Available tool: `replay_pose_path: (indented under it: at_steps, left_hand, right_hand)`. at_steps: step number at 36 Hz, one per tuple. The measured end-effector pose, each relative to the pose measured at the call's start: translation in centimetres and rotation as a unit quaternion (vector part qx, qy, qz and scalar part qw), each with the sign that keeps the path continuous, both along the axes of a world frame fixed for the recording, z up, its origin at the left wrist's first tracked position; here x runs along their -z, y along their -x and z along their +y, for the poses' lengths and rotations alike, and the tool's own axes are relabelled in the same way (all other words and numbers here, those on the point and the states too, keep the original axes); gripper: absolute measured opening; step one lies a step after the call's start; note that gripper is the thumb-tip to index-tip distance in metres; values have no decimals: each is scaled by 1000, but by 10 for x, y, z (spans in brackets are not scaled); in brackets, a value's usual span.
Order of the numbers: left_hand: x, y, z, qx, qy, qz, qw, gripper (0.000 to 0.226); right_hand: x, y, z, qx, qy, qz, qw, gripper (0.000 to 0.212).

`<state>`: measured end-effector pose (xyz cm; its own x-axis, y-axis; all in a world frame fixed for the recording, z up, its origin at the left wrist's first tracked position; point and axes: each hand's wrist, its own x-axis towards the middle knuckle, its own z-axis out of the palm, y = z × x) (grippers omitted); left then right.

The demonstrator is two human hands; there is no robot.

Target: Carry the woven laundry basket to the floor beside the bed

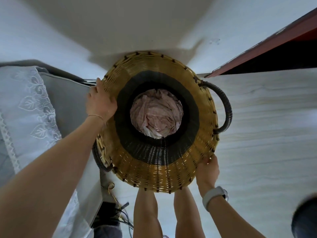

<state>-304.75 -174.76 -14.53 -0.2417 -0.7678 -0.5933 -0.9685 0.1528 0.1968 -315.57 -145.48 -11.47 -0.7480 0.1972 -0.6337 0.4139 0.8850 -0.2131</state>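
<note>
I look straight down into a tall woven laundry basket [171, 170], yellow wicker with a dark band inside and a dark looped handle on its right side. Crumpled pink laundry [156, 113] lies at its bottom. My left hand [100, 102] grips the left rim, next to the bed [29, 103] with its white lace-edged cover. My right hand [208, 166], a white watch on its wrist, holds the near-right rim. The basket's base is hidden, so I cannot tell whether it touches the pale floor [265, 134]. My legs stand just behind the basket.
A white wall corner [120, 28] rises beyond the basket. A red-brown door frame [267, 43] opens to a dark room at upper right. Tangled cables [120, 213] lie on the floor by the bed's near corner. A dark object [305, 219] sits at the lower right edge.
</note>
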Motion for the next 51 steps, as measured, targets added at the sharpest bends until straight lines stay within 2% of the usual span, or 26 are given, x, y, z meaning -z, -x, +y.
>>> replay_pose_path:
  at_steps: [4, 7, 9, 14, 17, 20, 25, 28, 33, 36, 41, 48, 51]
  left_hand:
    - [1, 0, 23, -32, 61, 11, 998, 57]
    - [-3, -8, 39, -114, 33, 38, 992, 39]
    - [-5, -25, 41, -140, 17, 23, 990, 27]
    - [-8, -78, 57, -159, -57, -57, 984, 28]
    - [-13, -89, 76, -202, -67, -62, 975, 33]
    - [-15, -91, 90, -243, -56, -60, 966, 35]
    - [-17, -86, 90, -278, -49, -10, 959, 35]
    - [-15, -80, 80, -280, -32, 3, 959, 36]
    - [-10, -84, 62, -276, -7, -16, 961, 35]
    - [-10, -87, 57, -257, -19, -22, 966, 32]
    - [-11, -98, 58, -262, -3, -31, 965, 30]
    - [-8, -119, 68, -336, 3, -39, 941, 33]
    - [-14, -116, 77, -344, 24, 10, 939, 30]
  right_hand:
    - [1, 13, -11, -30, 17, 20, 999, 29]
    - [-3, 32, -22, -55, 11, 38, 998, 31]
    - [-7, 48, -33, -79, 15, 50, 996, 33]
    - [-17, 88, -80, -193, 54, 73, 977, 33]
    - [-21, 100, -118, -290, 74, 94, 950, 32]
    - [-15, 112, -149, -338, 79, 87, 934, 31]
    - [-3, 120, -148, -303, 97, 80, 945, 43]
    - [-4, 110, -110, -272, 47, 91, 957, 49]
    - [-1, 78, -52, -133, 9, 8, 991, 53]
    - [1, 65, -55, -107, 34, -15, 994, 60]
    - [7, 54, -73, -92, 68, -23, 993, 79]
    - [-1, 52, -76, -158, 97, -66, 981, 73]
    - [-4, 60, -83, -162, 81, -77, 980, 70]
